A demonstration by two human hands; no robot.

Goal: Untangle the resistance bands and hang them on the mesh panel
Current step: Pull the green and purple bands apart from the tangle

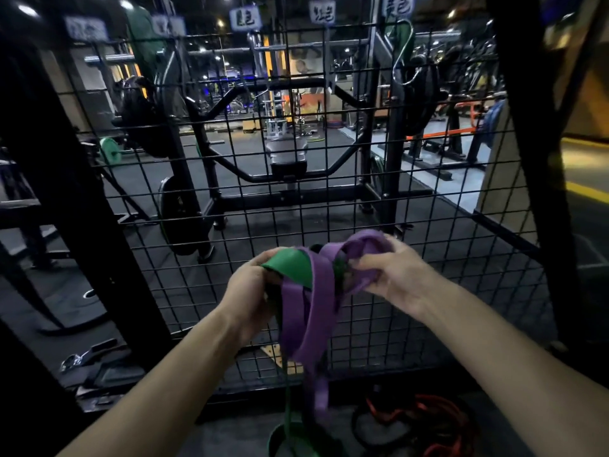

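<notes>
On the far left, a dark green resistance band (143,41) is hanging high on the black wire mesh panel (230,206). Lower down, the person's left hand (252,288) is gripping a bright green flat rubber band (291,267), fingers curled around its folded top. A purple flat rubber band (308,311) is draping in tangled loops between both hands, just in front of the mesh, with its strands and a green strand trailing down toward the floor. The right hand (389,275) is pinching the purple loop's upper fold. Further right, on the dark floor, red and black bands (425,420) are lying in a loose pile.
</notes>
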